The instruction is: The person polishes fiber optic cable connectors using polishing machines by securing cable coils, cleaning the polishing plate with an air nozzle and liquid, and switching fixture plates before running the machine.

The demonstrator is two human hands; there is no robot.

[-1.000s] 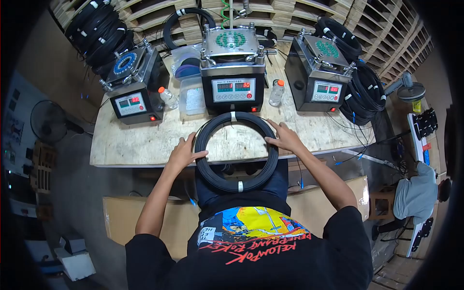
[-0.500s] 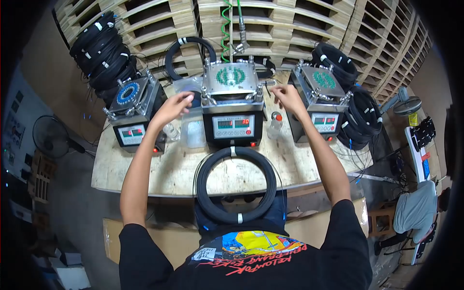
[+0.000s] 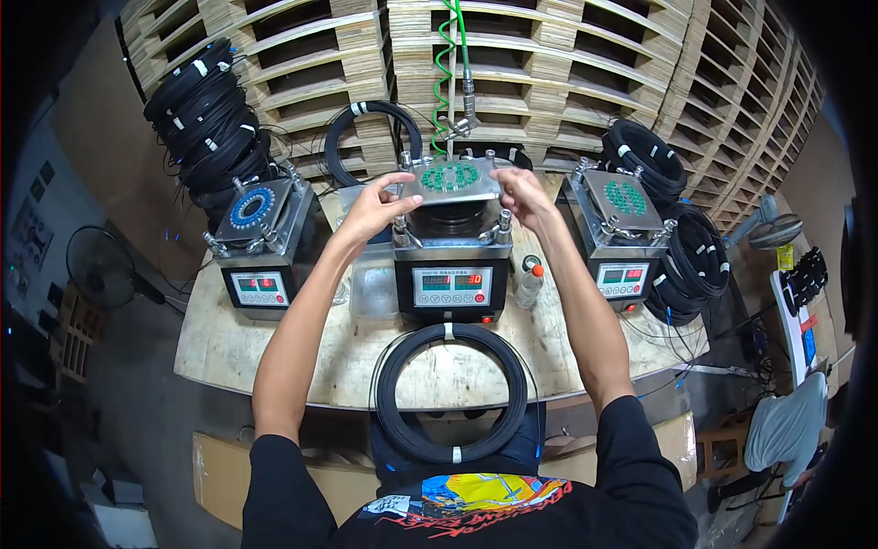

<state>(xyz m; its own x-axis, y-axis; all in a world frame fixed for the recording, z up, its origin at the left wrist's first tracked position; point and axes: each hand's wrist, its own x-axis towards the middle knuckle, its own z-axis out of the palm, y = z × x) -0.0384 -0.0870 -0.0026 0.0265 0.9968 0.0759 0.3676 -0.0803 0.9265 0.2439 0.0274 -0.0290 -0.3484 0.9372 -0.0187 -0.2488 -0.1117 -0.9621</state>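
Coil (image 3: 389, 393) overhanging the near table edge (image 3: 224, 380) may slide off if knocked; beyond it, uneven handling could tip the plate (image 3: 453, 188), its left edge pinched by my left hand (image 3: 373, 212), my right hand (image 3: 528, 199) opposite (closure indeterminate), above the centre machine (image 3: 457, 250), whose display (image 3: 468, 281) reads "30".

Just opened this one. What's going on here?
A person at a wooden workbench holds a metal plate with a ring of green pieces above the middle machine. The left hand grips its left edge and the right hand is at its right edge; a gap shows under the front. A coil of black cable sits at the bench's near edge, untouched. The two side machines have plates on top, with neither hand on them.
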